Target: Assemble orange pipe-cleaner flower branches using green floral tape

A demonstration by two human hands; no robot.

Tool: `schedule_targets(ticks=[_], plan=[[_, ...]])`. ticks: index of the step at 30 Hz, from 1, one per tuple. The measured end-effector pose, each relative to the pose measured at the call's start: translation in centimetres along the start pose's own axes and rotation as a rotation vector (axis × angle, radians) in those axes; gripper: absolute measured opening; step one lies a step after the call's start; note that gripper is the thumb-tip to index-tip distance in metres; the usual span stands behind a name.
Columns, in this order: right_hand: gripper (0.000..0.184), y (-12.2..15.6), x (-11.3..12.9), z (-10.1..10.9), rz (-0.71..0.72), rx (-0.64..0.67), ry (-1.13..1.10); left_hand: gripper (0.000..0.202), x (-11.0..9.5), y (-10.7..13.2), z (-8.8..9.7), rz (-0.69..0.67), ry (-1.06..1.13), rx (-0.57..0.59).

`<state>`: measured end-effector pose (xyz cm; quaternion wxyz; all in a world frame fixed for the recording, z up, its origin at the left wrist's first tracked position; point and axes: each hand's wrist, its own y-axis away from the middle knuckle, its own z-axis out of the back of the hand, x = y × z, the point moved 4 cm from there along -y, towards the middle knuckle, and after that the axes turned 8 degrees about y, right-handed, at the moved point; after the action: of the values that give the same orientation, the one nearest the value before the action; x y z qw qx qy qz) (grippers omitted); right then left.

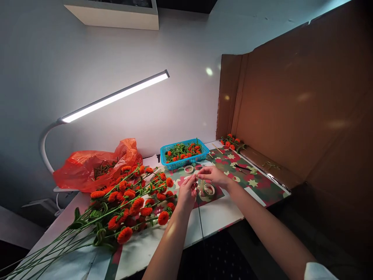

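A thin dark stem wire (200,216) hangs down past the table's front edge, its upper end pinched in the fingers of my left hand (187,191). My right hand (215,176) is closed close beside the left fingertips, thumb and forefinger pressed together; what lies between them is too small to make out. Just below the right hand a roll of pale tape (214,189) lies on the table, and a second tape roll (189,166) sits behind the hands. To the left is a heap of orange flowers with long green stems (136,206), made of fuzzy material.
A blue basket (171,166) with small orange flowers and green pieces stands behind the hands. On the left are an orange plastic bag (75,169) and a lit desk lamp (116,97). Cardboard (291,97) walls the right side, with more orange flowers (230,144) in its corner.
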<state>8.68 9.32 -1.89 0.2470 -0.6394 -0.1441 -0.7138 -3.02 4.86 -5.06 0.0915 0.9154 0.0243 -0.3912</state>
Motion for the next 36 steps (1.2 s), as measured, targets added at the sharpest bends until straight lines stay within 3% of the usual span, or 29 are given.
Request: schedule_targets(ticks=[8,17,23,31,36], plan=[[0.038,0.1,0.6,-0.1,-0.030,0.041,0.031,0.038,0.0,0.1,0.3,-0.116,-0.045,-0.048],[0.024,-0.1,1.2,0.0,0.076,-0.048,0.206,0.034,-0.8,0.6,0.1,-0.337,-0.219,-0.054],[0.022,0.4,2.3,0.1,0.079,-0.064,0.236,0.035,-1.0,0.9,-0.3,-0.346,-0.288,0.001],[0.021,0.7,2.4,-0.2,0.132,-0.128,0.525,0.033,-1.0,0.9,-0.7,-0.339,-0.312,0.004],[0.029,0.7,2.4,-1.7,0.068,-0.129,0.397,0.030,-0.9,0.7,-0.4,-0.378,-0.313,-0.041]])
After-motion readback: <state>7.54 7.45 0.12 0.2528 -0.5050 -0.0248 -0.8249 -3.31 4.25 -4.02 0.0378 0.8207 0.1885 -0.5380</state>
